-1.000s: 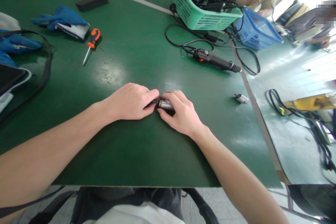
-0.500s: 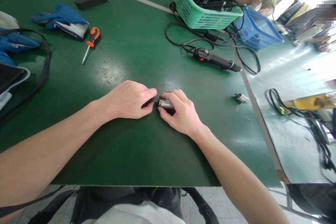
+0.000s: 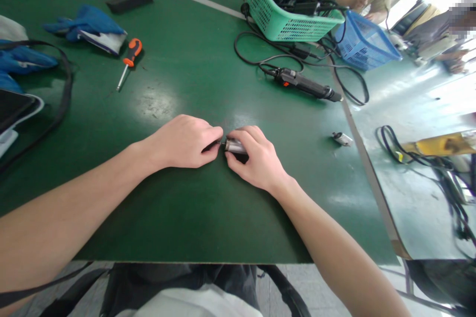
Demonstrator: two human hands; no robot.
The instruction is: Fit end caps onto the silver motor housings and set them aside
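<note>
Low over the green table point(image 3: 178, 218), my right hand point(image 3: 258, 158) is wrapped round a silvery metal cylinder point(image 3: 234, 146) that looks like a small motor. Its left end, with a thin dark tip, points at my left hand point(image 3: 191, 142). That hand is closed, thumb and forefinger pinching a small dark piece point(image 3: 211, 146), mostly hidden in the fingers. The dark piece and the cylinder's tip meet or nearly meet; I cannot tell which. A second silvery cylinder point(image 3: 342, 139) lies apart to the right.
A black electric screwdriver point(image 3: 305, 84) with its cable lies at upper right, before a green basket point(image 3: 293, 27) of tools and a blue basket point(image 3: 366, 47). An orange-and-black screwdriver point(image 3: 130, 59), blue gloves point(image 3: 87, 25) and a dark block point(image 3: 129, 1) lie at upper left. Other people sit beyond.
Hardly anything differs. Both hands keep the same place and grip, with only a tiny shift of the fingers and view.
</note>
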